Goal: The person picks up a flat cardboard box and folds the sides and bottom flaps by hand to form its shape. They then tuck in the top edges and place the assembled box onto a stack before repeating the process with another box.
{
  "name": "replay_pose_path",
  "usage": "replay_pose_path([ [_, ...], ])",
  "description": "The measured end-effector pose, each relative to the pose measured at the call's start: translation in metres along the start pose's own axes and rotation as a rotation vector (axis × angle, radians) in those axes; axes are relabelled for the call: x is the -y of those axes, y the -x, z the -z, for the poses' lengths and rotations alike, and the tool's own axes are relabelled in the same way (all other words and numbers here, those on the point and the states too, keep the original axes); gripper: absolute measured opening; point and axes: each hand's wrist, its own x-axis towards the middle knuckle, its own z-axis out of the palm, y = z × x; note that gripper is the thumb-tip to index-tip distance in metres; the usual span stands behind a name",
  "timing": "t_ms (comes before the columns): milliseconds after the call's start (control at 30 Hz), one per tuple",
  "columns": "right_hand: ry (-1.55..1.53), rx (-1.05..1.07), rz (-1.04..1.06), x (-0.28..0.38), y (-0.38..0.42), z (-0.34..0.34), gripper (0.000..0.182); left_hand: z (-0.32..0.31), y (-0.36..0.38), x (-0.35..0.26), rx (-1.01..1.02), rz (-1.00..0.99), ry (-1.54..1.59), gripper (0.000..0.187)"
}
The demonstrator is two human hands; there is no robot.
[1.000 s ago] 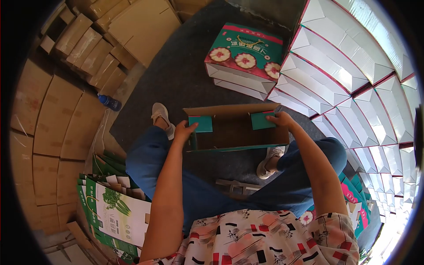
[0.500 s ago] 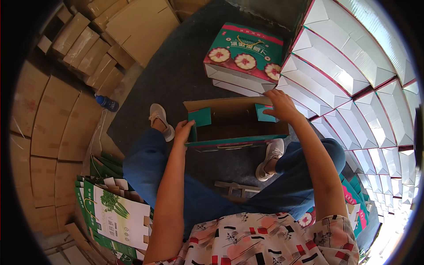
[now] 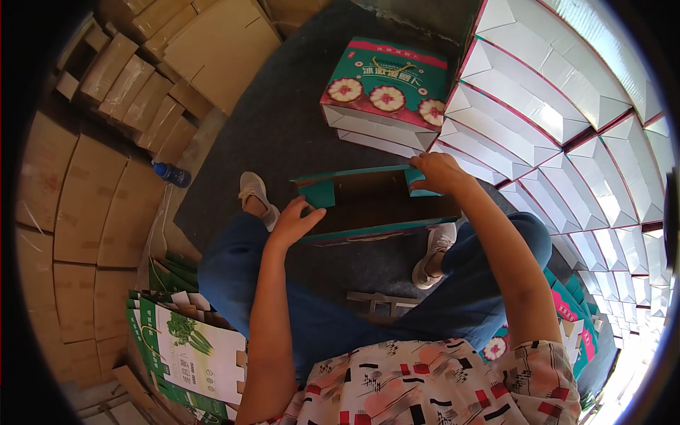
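Note:
An open carton (image 3: pixel 386 228) with a teal rim and brown inside stands between my feet. At its left end, my left hand (image 3: pixel 289 223) curls round the wall, thumb over the inside beside the teal left end flap (image 3: pixel 317 195). My right hand (image 3: pixel 440 173) grips the far right corner, fingers over the rim by the right end flap (image 3: pixel 423 185). The far wall now carries a folded teal edge. Part of the near wall's outer print is hidden from above.
Beyond it, a closed printed teal-and-pink carton (image 3: pixel 386 85) lies on another. White-sided cartons (image 3: pixel 538 85) are stacked at right, brown boxes (image 3: pixel 78 191) at left. Flattened green-and-white cartons (image 3: pixel 202 350) lie left, a low stool-like frame (image 3: pixel 382 303) near me, a blue bottle (image 3: pixel 172 174) farther left.
The far top edge now shows teal instead of brown. My left hand has turned, its thumb reaching over the box interior; my right hand has shifted slightly left onto the far corner.

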Motion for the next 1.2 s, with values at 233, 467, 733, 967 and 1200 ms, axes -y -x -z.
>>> replay_pose_path([
  [233, 0.091, 0.019, 0.02, 0.003, -0.002, -0.007, 0.041, -0.003, 0.008, -0.001, 0.038, -0.071, -0.07, 0.042],
  [467, 0.019, 0.067, -0.011, 0.016, 0.002, -0.019, 0.065, -0.008, 0.004, 0.005, -0.065, -0.026, -0.002, 0.047],
  [733, -0.105, 0.099, 0.016, 0.016, 0.009, -0.032, 0.096, -0.002, 0.026, 0.001, -0.258, 0.099, -0.09, 0.037],
  [967, -0.06, 0.202, -0.022, 0.023, -0.004, -0.025, 0.094, -0.001, 0.026, 0.009, -0.275, 0.052, 0.019, 0.035],
  [1200, 0.197, 0.163, -0.047, 0.029, -0.034, -0.056, 0.081, 0.003, 0.026, 0.005, -0.26, -0.015, -0.142, 0.036],
])
